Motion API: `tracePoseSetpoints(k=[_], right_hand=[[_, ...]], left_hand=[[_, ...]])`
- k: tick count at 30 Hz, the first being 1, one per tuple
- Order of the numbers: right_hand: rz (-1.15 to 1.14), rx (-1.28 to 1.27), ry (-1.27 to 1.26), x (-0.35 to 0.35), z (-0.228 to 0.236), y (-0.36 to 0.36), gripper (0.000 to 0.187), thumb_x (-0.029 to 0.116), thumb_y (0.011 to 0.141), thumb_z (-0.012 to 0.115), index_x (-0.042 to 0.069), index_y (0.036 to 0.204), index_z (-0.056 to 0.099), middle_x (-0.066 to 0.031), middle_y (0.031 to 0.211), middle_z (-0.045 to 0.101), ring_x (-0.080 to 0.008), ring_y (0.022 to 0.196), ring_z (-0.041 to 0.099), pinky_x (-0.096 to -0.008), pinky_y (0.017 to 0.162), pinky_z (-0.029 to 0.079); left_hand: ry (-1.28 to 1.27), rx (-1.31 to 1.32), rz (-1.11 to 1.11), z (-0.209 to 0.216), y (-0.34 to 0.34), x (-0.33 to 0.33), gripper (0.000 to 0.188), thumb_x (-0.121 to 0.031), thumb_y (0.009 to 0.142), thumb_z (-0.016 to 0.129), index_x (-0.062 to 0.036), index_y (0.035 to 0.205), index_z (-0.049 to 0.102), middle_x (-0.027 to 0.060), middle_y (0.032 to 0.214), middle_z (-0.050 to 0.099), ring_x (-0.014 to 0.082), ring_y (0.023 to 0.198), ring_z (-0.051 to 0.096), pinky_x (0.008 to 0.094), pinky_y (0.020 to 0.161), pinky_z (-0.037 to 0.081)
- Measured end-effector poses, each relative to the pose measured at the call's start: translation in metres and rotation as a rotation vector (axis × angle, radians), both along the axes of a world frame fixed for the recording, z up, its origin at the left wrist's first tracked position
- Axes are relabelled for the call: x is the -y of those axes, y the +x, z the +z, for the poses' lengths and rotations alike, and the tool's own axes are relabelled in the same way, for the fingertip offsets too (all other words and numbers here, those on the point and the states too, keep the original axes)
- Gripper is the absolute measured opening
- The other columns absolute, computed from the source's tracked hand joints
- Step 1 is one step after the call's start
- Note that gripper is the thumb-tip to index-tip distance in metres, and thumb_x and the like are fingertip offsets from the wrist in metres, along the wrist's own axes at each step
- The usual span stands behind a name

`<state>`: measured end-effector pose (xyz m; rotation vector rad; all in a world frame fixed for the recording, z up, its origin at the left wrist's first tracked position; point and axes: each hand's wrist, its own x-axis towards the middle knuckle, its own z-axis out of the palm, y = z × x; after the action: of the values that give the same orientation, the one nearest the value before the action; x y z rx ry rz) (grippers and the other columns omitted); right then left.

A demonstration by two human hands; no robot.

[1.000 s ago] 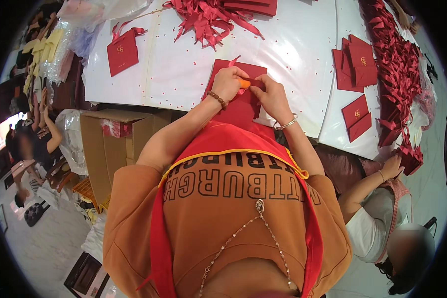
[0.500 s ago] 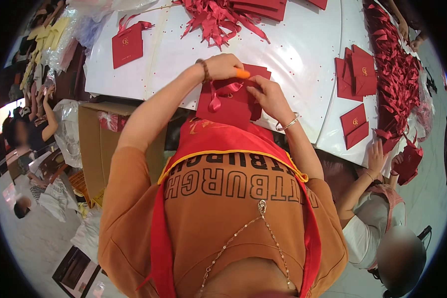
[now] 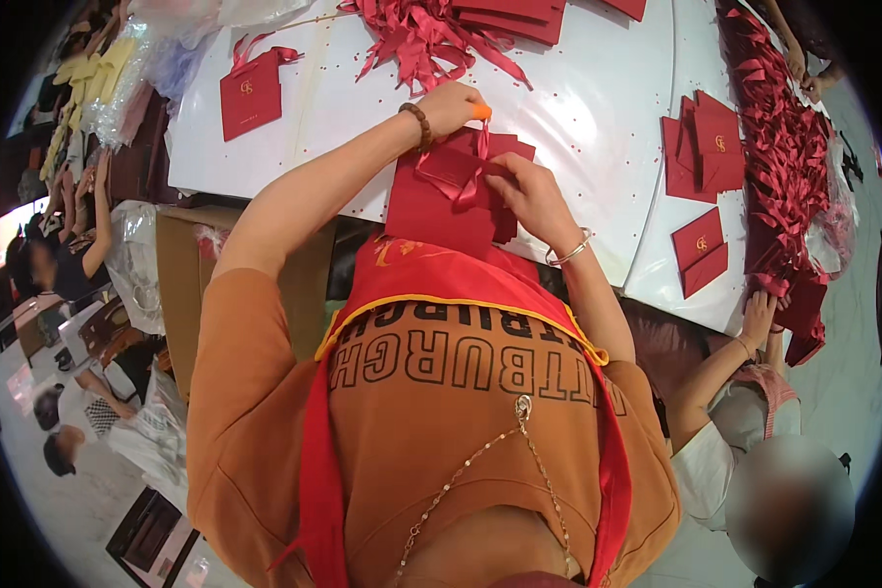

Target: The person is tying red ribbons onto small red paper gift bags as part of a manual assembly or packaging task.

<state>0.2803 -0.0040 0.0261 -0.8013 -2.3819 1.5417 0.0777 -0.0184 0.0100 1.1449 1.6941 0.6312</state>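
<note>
A red paper gift bag (image 3: 431,211) lies flat on several others at the near table edge, in front of my apron. A shiny red ribbon (image 3: 468,190) loops over its upper part. My left hand (image 3: 449,110), with an orange cover on one fingertip, is closed just beyond the bag's far edge. From those fingers a length of the ribbon runs down, pulled taut. My right hand (image 3: 533,201) pinches the right side of the bag near its top; its fingertips partly hide what lies between them.
Loose red ribbons (image 3: 416,39) heap at the table's far side beside stacked red bags (image 3: 514,20). One finished-looking bag with ribbon handles (image 3: 252,95) lies left. More bags (image 3: 715,147) and a long ribbon pile (image 3: 779,147) lie right, where a co-worker's hand (image 3: 758,318) works. A cardboard box (image 3: 191,284) stands lower left.
My left hand has moved up and away from the bag, drawing the ribbon taut. My right hand stays at the bag's right side. The co-worker's hands shifted slightly at the right.
</note>
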Motion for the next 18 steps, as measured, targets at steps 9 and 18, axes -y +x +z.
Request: tracePoseSetpoints(k=[9,18], right_hand=[[0.023,-0.038,0.014,-0.005,-0.009,-0.003,0.021,0.011,0.078,0.061,0.003,0.097,0.055,-0.0157,0.081,0.059,-0.0327,0.075,0.056,-0.0374,0.065,0.044],[-0.003,-0.127,-0.469,-0.016,-0.002,0.011,0.015,0.006,0.081,0.062,0.002,0.095,0.057,-0.0007,0.081,0.059,-0.0084,0.072,0.054,-0.0229,0.065,0.044]], left_hand=[[0.252,-0.054,0.224,-0.022,0.000,-0.013,0.018,-0.019,0.081,0.054,-0.0023,0.081,0.061,0.0035,0.060,0.052,0.0122,0.049,0.046,0.0269,0.043,0.034],[0.207,0.806,0.422,0.029,-0.038,-0.017,0.018,-0.015,0.090,0.045,-0.0020,0.092,0.057,0.0025,0.072,0.056,0.0100,0.061,0.050,0.0233,0.053,0.041]])
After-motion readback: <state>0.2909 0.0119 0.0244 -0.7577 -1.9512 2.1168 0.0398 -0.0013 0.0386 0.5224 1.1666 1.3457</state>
